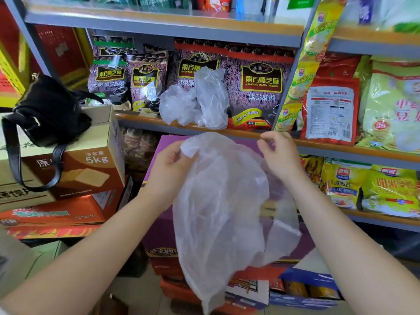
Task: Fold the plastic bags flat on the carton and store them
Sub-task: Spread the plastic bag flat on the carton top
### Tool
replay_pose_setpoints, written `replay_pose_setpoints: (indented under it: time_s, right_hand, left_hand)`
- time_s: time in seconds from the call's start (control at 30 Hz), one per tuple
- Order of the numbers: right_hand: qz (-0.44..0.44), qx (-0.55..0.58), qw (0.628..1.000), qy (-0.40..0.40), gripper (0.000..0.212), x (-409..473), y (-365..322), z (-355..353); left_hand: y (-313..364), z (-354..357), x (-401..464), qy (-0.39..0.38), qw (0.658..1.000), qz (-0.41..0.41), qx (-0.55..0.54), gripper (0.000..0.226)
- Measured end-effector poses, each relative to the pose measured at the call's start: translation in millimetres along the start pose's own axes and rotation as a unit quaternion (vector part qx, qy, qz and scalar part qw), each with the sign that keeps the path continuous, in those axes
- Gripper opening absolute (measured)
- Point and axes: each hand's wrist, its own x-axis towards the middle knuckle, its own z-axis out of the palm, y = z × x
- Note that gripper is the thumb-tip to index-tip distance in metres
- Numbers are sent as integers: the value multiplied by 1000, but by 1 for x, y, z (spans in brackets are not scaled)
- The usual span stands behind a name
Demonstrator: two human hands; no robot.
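- Clear plastic bag held up in the air between both hands, over the purple carton; hangs loose and crumpled, not folded, bottom end dangling low past the carton's near edge.
- Left hand grip clamped on the bag's upper left edge, thumb and fingers pinching a bunched white corner.
- Right hand grip clamped on the bag's upper right edge, fingertips pinched together on the thin film near the shelf's front edge.
- Purple carton sits right under the bag, top face mostly covered by it; far edge tucked against the shelf, stacked on red and blue boxes below.
- Two more clear bags, crumpled, on the middle shelf at its front edge, just above and behind the held bag, leaning against dark sesame packets.
- Right of the shelf post: red packets and yellow-green packets; lower shelf holds yellow cereal packets.
- Left side: brown 5kg box on a stack of cartons, black handbag on top of it, strap hanging down over the box's front face.
- Red flat carton under the brown box.
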Motion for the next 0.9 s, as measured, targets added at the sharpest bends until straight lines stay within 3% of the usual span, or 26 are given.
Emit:
replay_pose_setpoints:
  time_s: [0.03,0.1,0.17,0.2,0.23,0.27,0.33,0.37,0.43,0.5,0.6,0.7,0.77,0.8,0.9]
  right_hand:
    - [-28,55,998,-2,22,-7,-7,-5]
    - [-50,118,985,-114,30,-24,-30,-10]
    - [-71,10,967,-246,71,-35,-41,-2]
    - [-86,-59,956,-274,84,-39,-42,5]
    - [-95,-108,952,-271,83,-42,-38,14]
    - [-88,-99,956,-263,67,-43,-37,20]
    - [-53,36,966,-249,12,-44,-38,23]
    - [-25,120,961,-246,8,-42,-35,22]
    - [50,257,940,-221,25,-38,-33,12]
    - [107,318,919,-208,24,-29,-1,0]
    - [175,292,923,-181,16,-16,27,-8]
    - [142,267,927,-223,19,-9,4,-25]
    - [111,158,948,-253,9,-9,-4,-31]
    - [104,94,959,-246,16,-11,-1,-31]
    - [148,100,958,-222,28,-17,-8,-31]
  left_hand:
    - [-2,-2,3,40,999,14,20,11]
    - [-3,-6,8,70,997,28,23,15]
    - [-4,-7,8,47,998,30,10,16]
    - [-2,-6,7,34,999,29,7,12]
    - [-1,-5,6,30,999,24,12,10]
    - [1,-5,4,28,999,18,24,8]
    - [2,-8,2,23,999,4,32,15]
    - [2,-13,2,19,999,-2,28,22]
    - [9,-23,3,20,999,-32,-15,26]
    - [18,-34,6,8,992,-96,-80,27]
    - [33,-47,9,-39,978,-171,-109,29]
    - [40,-57,3,-127,958,-222,-125,31]
    - [32,-64,1,-145,966,-211,-33,18]
    - [26,-67,2,-140,970,-192,47,18]
    - [13,-66,3,-61,972,-127,186,13]
